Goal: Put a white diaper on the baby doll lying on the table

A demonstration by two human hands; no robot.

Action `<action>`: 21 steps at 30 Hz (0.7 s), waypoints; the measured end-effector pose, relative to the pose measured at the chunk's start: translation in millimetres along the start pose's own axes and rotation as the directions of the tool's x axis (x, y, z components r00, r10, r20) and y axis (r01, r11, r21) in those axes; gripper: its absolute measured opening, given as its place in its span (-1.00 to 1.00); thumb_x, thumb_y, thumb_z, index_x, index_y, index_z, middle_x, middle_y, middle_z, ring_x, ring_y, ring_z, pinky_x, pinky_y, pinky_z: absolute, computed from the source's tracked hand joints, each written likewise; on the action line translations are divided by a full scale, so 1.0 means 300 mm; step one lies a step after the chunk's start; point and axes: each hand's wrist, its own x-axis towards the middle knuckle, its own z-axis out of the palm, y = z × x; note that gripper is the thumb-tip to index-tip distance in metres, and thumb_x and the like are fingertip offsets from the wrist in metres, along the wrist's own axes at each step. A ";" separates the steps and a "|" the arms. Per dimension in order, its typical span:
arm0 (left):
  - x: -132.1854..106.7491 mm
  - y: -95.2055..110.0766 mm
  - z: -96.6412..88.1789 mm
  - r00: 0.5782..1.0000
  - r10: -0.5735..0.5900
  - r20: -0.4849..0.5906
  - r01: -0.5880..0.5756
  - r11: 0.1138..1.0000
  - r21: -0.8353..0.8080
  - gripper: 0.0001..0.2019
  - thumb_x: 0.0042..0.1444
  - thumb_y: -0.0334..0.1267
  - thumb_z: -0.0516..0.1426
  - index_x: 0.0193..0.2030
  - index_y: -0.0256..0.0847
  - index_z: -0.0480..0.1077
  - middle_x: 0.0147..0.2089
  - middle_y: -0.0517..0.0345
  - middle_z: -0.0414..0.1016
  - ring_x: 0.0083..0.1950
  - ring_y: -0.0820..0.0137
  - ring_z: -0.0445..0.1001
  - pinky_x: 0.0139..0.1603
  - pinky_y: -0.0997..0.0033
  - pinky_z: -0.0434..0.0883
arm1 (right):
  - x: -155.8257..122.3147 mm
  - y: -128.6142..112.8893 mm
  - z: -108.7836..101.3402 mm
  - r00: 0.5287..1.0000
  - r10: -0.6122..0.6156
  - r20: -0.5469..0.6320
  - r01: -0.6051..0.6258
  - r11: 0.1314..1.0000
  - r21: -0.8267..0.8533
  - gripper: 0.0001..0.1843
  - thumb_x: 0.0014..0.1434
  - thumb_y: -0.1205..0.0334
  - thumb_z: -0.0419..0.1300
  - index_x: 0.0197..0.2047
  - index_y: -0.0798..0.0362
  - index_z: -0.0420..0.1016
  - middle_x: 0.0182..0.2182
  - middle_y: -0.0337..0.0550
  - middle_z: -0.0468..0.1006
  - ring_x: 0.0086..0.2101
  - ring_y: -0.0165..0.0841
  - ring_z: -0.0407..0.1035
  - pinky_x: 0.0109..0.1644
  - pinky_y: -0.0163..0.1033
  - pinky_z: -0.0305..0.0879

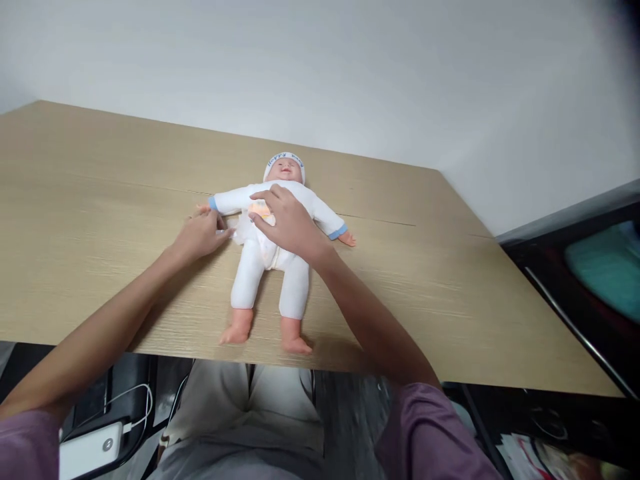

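Head view: a baby doll in a white one-piece suit with blue cuffs (260, 260) lies face up on the pale wood-grain table (100, 200), near the middle of the top. Its long axis runs straight away from the person: white cap with blue lettering (284, 161) at the far end, bare plastic feet (296, 344) close to the near table edge.

The right hand (285, 223) comes in from the doll's left and lies palm down across the chest, fingers loosely spread, covering most of an orange patch (260, 211) on the front. The left hand (203, 235) sits on the table just beside the opposite flank, below the outstretched sleeve. Its fingers are curled, the tips touching a bit of thin white material (239, 231) at the waist; whether they pinch it cannot be told.

Both hands flank the torso, the right on it, the left beside it.
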 end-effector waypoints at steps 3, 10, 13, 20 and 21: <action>0.021 -0.009 -0.034 0.981 -0.082 0.176 0.096 0.993 -0.073 -0.61 0.18 0.12 0.29 -0.45 -0.08 0.37 -0.41 0.07 0.47 -0.29 0.15 0.44 -0.18 0.19 0.34 | 0.020 0.030 0.048 0.997 0.039 0.065 -0.038 0.999 -0.018 -0.62 0.47 0.20 0.30 0.28 0.09 0.56 0.06 0.05 0.61 0.05 -0.06 0.46 0.29 0.07 0.37; 0.058 0.088 -0.141 0.971 -0.061 0.231 0.174 0.844 -0.508 -0.48 0.26 0.22 0.28 -0.50 -0.12 0.31 -0.49 0.20 0.24 -0.41 0.36 0.18 -0.31 0.29 0.09 | 0.003 0.058 0.055 0.996 0.059 0.065 -0.063 0.996 0.062 -0.41 0.43 0.04 0.33 0.44 0.01 0.46 -0.05 -0.05 0.62 -0.01 -0.06 0.48 0.25 0.10 0.40; 0.091 0.208 -0.107 0.977 -0.007 0.213 0.127 0.821 -0.556 -0.52 0.30 0.12 0.24 -0.52 -0.13 0.32 -0.49 0.20 0.24 -0.42 0.39 0.18 -0.33 0.30 0.09 | 0.006 0.058 0.057 0.994 0.077 0.073 -0.082 0.994 0.070 -0.30 0.41 0.01 0.35 0.52 0.03 0.40 0.01 0.01 0.65 0.04 -0.01 0.49 0.27 0.15 0.42; 0.156 0.294 0.017 0.988 0.130 0.089 -0.021 0.667 -0.745 -0.63 0.39 0.10 0.10 -0.28 -0.15 0.42 -0.33 0.12 0.44 -0.30 0.31 0.41 -0.21 0.25 0.38 | 0.012 0.082 0.071 0.988 0.143 0.050 -0.147 0.985 0.095 -0.39 0.48 0.25 0.14 0.55 0.05 0.34 0.06 0.06 0.68 0.03 -0.06 0.51 0.25 0.09 0.44; 0.155 0.279 0.026 0.993 0.111 0.051 -0.032 0.642 -0.766 -0.65 0.40 0.11 0.11 -0.19 -0.14 0.41 -0.29 0.13 0.44 -0.28 0.31 0.43 -0.19 0.26 0.41 | 0.012 0.082 0.070 0.985 0.163 0.058 -0.169 0.981 0.101 -0.39 0.51 0.24 0.11 0.56 0.04 0.32 0.00 0.04 0.68 -0.02 -0.08 0.51 0.20 0.06 0.45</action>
